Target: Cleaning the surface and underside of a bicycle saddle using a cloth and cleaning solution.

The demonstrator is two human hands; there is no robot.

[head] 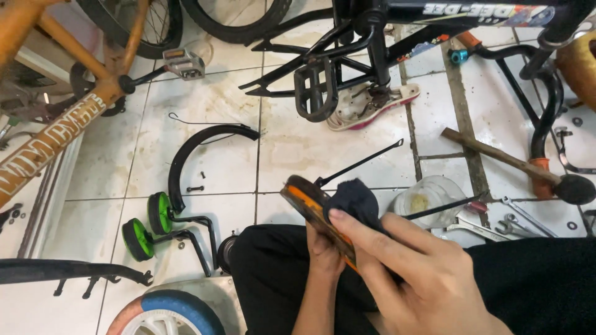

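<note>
Low in the centre of the frame, your left hand [324, 251] comes up from below with its fingers wrapped around the underside of an orange bike fender [310, 208] that has thin black stays running up and right from it. Your right hand [406, 273] lies over it from the lower right, fingers closed on a dark cloth [355, 201] that is pressed against the fender's upper face. How much of the fender sits under the cloth and your palm is hard to tell from here.

Your black-trousered lap fills the bottom of the frame beneath both hands. Just right of the cloth a clear plastic tub [429, 200] stands on the white floor tiles [292, 149], with spanners [503, 226] beside it and a wooden-handled hammer [515, 164] further right. Left of centre lie a black fender [198, 146] and a pair of training wheels [149, 226] with green hubs. An orange bicycle frame [56, 133] crosses the upper left, and a black bicycle [385, 37] stands along the top, with a worn sandal [372, 105] under it.
</note>
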